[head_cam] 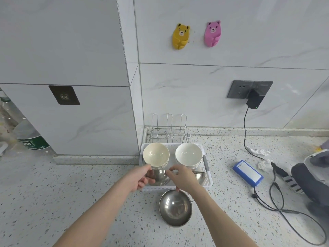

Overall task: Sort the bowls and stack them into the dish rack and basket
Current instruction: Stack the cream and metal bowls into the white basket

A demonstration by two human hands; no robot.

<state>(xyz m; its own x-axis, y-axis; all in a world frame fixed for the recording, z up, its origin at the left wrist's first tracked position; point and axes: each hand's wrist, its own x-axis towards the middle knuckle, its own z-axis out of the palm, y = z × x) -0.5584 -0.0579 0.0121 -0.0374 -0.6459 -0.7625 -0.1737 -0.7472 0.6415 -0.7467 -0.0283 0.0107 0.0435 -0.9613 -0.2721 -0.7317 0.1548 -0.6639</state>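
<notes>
A white plastic basket (pixel 208 172) sits on the counter against the wall corner. Inside it at the back stand a stack of cream bowls (pixel 156 155) on the left and a stack of white bowls (pixel 188 155) on the right. At the basket's front, my left hand (pixel 140 178) and my right hand (pixel 181 179) both grip a steel bowl (pixel 160 177) by its rim. Another steel bowl (pixel 200 176) shows partly behind my right hand. A third steel bowl (pixel 175 207) rests upright on the counter just in front of the basket. A wire dish rack (pixel 169 132) stands behind the basket.
Right of the basket lie a blue battery pack (pixel 247 172), black cables (pixel 277 198), crumpled tissue (pixel 263 164) and a dark striped cloth (pixel 309 184). A charger (pixel 254 100) is plugged into the wall socket. A plastic bottle (pixel 30 138) stands at far left.
</notes>
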